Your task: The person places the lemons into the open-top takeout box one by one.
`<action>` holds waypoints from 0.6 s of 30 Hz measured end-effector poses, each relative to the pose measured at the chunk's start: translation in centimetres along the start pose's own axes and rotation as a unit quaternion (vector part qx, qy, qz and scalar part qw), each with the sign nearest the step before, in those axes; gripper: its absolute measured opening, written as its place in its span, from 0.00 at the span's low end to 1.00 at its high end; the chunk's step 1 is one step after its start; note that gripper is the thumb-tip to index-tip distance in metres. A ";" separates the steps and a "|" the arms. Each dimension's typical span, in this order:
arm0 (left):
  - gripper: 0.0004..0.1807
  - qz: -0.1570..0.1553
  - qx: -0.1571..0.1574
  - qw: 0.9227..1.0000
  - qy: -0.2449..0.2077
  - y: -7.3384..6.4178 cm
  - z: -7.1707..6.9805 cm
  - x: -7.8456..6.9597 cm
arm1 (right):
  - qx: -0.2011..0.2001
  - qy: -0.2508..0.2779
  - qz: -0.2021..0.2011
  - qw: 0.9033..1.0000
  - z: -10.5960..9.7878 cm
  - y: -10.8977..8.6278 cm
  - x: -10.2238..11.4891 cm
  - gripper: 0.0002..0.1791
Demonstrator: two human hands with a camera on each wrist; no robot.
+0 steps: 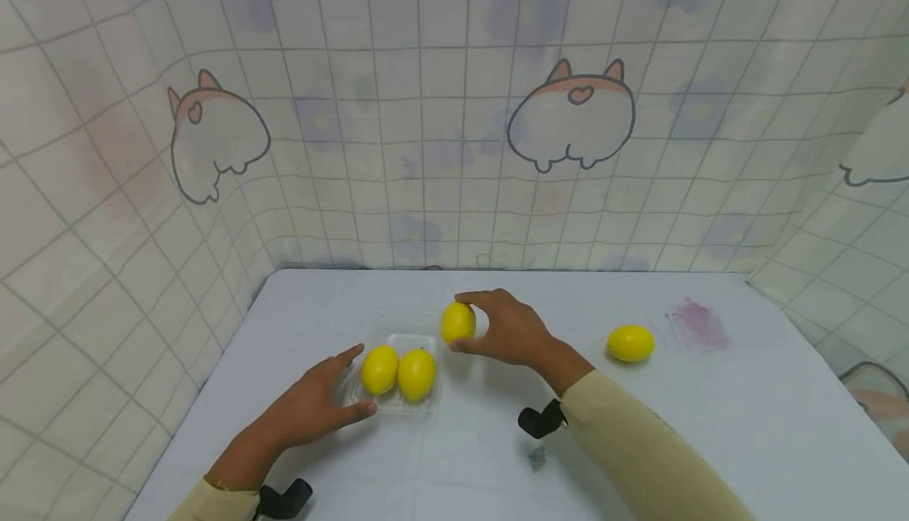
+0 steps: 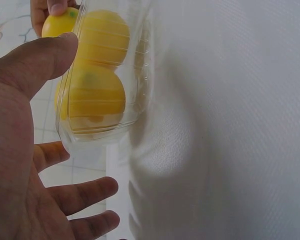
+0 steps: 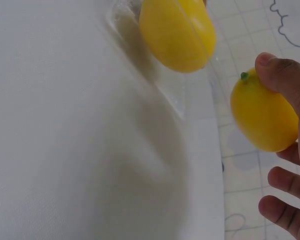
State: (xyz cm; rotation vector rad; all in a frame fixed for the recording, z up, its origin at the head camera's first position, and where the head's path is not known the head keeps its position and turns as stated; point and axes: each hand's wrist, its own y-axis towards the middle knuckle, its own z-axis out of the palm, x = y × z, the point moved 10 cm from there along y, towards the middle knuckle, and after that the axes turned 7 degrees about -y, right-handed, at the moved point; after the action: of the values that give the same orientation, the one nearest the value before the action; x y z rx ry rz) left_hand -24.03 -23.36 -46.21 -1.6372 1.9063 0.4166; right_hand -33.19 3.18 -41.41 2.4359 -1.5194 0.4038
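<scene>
A clear plastic container stands on the white table with two yellow lemons inside, side by side. My right hand pinches another lemon between thumb and fingers, just above and right of the container's back part. In the right wrist view that held lemon shows a small green stem tip. My left hand is spread at the container's left side, fingers apart and thumb toward its front. In the left wrist view the thumb lies near the container wall; whether it touches, I cannot tell.
One more lemon lies on the table to the right. Behind it is a pinkish stain on the white tabletop. A tiled-pattern curtain borders the table at the back and sides. Part of a person shows at the right edge.
</scene>
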 end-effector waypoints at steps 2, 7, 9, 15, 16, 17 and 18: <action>0.57 0.000 0.000 1.000 -0.001 0.0 0.0 0.0 | 0.001 0.004 0.001 1.000 0.1 0.1 0.3 0.44; 0.57 -0.001 -0.001 1.000 -0.003 0.1 0.1 0.1 | 0.005 0.008 0.003 1.000 0.4 0.6 0.9 0.44; 0.57 -0.002 -0.001 1.000 -0.001 0.1 0.1 0.2 | 0.006 0.006 0.002 1.000 0.6 0.8 1.1 0.45; 0.57 -0.008 0.001 1.000 0.003 0.2 0.1 0.3 | 0.000 0.003 -0.008 1.000 0.9 1.4 1.8 0.45; 0.57 -0.010 0.001 1.000 0.003 0.2 0.1 0.2 | -0.001 0.004 -0.011 1.000 0.9 1.5 2.0 0.45; 0.57 -0.010 0.001 1.000 0.002 0.2 0.1 0.2 | -0.002 0.004 -0.014 1.000 0.9 1.5 2.1 0.45; 0.57 -0.010 0.002 1.000 0.002 0.1 0.1 0.2 | -0.002 0.005 -0.016 1.000 1.0 1.6 2.3 0.45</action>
State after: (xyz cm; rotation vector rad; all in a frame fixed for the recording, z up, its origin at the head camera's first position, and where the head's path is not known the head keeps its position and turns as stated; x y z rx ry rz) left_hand -24.16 -23.43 -46.41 -1.6546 1.8896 0.4019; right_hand -33.56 0.27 -41.40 2.4479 -1.4751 0.4054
